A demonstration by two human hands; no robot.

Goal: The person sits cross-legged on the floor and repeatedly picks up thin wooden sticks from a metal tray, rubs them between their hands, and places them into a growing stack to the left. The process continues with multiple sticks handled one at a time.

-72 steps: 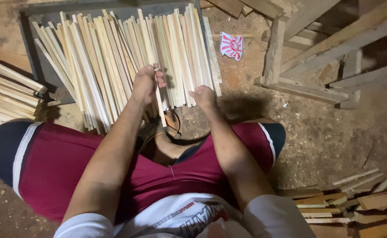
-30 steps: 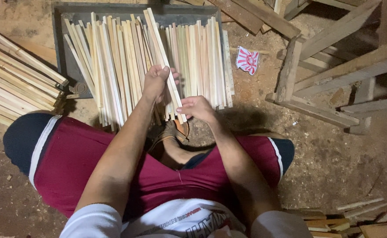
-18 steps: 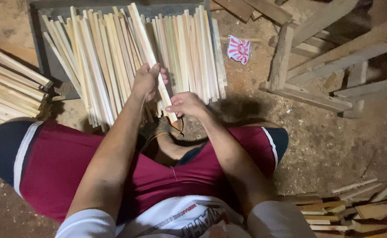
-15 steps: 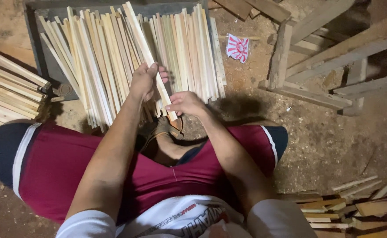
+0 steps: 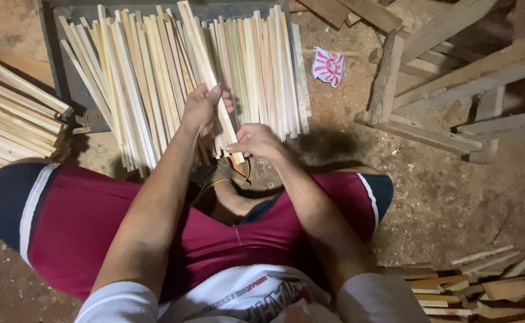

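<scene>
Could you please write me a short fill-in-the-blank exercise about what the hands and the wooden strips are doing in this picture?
1. The left hand grips a pale wooden strip near its ____ end.
2. The right hand pinches the strip's very ____.
3. The pile of strips lies on a dark ____ board.
4. The person's shorts are mostly ____.

Missing words: lower; tip; grey; red

We see a pale wooden strip [image 5: 205, 72], long and thin, lying tilted over the others. Our hands grip its near end
</scene>
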